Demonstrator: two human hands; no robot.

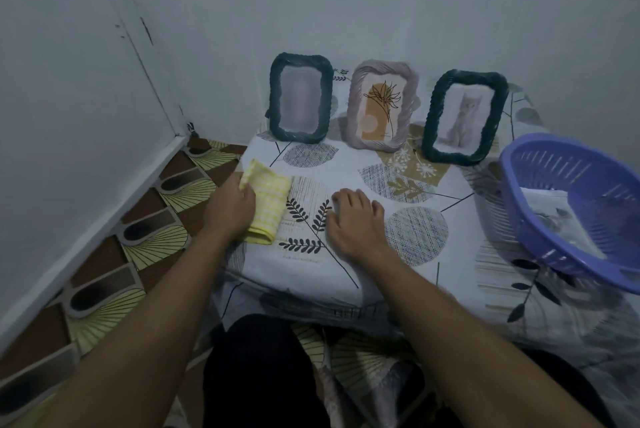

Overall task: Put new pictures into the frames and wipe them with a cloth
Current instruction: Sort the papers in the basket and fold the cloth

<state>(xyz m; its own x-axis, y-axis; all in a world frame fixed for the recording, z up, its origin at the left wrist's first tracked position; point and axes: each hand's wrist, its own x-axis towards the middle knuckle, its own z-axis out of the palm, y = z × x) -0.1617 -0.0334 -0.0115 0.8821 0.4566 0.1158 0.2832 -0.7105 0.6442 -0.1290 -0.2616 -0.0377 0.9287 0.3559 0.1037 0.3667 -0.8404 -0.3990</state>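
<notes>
Three picture frames stand upright at the back of the table against the wall. The left dark green frame (300,98) holds a blurred picture. The middle pink frame (382,105) shows a plant drawing. The right dark green frame (464,117) shows a grey cat. A folded yellow checked cloth (268,207) lies near the table's left edge. My left hand (230,209) pinches the cloth's upper left corner and lies partly on it. My right hand (356,223) rests flat on the tablecloth with relaxed fingers, holding nothing.
The table carries a leaf-patterned cloth (415,240). A purple plastic basket (575,205) with papers inside sits at the right edge. Patterned floor tiles (145,226) and white walls lie to the left. My dark-clothed legs show below the table's front edge.
</notes>
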